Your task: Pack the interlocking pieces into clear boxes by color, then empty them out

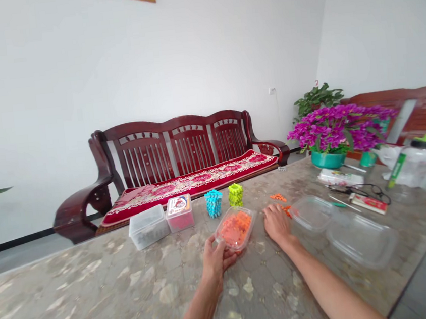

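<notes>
A clear plastic box (236, 229) of orange pieces is gripped at its near left corner by my left hand (215, 258), thumb on the rim and fingers underneath. It tilts toward me. My right hand (276, 223) rests on the table to its right, fingers curled down; whatever lies under them is hidden. Small orange snowflake-like pieces (278, 197) lie just beyond that hand, with more beside its knuckles. Behind the box stand a blue tower of interlocking pieces (213, 203) and a yellow-green one (235, 195).
Left of the towers sit a frosted box (148, 228) and a box with pink contents (181, 219). Clear lids or trays (362, 241) lie at right, near eyeglasses (376, 192), a bottle (422, 163) and a flower pot (327, 159). A wooden bench (192, 146) stands behind the table.
</notes>
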`<state>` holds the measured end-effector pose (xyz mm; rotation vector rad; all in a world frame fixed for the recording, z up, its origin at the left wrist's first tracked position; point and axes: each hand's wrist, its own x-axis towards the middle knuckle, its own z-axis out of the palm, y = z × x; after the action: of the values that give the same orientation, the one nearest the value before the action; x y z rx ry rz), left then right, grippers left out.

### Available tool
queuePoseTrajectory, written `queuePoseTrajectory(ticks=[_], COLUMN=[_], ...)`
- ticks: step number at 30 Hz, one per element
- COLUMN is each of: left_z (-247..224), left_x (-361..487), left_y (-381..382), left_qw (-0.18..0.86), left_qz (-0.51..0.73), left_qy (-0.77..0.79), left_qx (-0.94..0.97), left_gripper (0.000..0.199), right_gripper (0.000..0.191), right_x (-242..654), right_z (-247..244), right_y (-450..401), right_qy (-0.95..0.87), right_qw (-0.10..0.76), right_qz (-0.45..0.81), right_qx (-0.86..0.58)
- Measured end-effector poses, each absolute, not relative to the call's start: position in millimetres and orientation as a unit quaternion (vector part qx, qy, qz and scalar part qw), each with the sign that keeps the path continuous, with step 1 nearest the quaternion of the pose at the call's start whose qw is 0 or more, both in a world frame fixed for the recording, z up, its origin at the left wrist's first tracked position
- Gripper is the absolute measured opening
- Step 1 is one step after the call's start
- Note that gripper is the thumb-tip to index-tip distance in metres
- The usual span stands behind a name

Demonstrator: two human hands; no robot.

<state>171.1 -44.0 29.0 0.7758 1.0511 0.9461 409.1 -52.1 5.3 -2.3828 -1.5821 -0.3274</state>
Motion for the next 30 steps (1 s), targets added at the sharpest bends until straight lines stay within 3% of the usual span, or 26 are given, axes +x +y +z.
queuePoseTrajectory(ticks=[5, 10, 13, 17, 21, 24, 30], left_z=[29.7, 27.0, 27.3, 30.8, 30.3, 26.6, 22.6], left_x=[201.8, 234.9, 252.4, 260.7, 246.8, 225.7, 173.1], left_y=[-41.1, -29.2, -20.3, -12.9, -11.8, -13.7, -22.3], left_qw=[0.71, 0.716, 0.727, 0.766, 0.785, 0.773, 0.783], left_qz=[0.412, 0.397, 0.379, 0.324, 0.272, 0.26, 0.269], left_qy=[0.45, 0.444, 0.436, 0.397, 0.36, 0.371, 0.368], left_qx=[0.351, 0.363, 0.371, 0.388, 0.425, 0.444, 0.423], left_gripper=[0.023, 0.026, 0.033, 0.053, 0.074, 0.068, 0.036], right_gripper=[0.038, 0.055, 0.052, 0.039, 0.041, 0.04, 0.037], right_x=[412.2, 409.8, 403.7, 398.1, 405.7, 418.4, 425.6], right_z=[-1.8, -10.7, 2.5, 33.6, 48.6, 49.1, 58.3], right_y=[-62.9, -70.9, -82.5, -104.0, -121.6, -127.7, -126.5], right_qy=[-0.498, -0.488, -0.491, -0.469, -0.402, -0.39, -0.42], right_qw=[0.131, 0.221, 0.254, 0.213, 0.155, 0.112, 0.065], right_qz=[-0.108, -0.117, -0.118, -0.167, -0.199, -0.169, -0.151], right_qx=[-0.85, -0.836, -0.825, -0.841, -0.88, -0.898, -0.892])
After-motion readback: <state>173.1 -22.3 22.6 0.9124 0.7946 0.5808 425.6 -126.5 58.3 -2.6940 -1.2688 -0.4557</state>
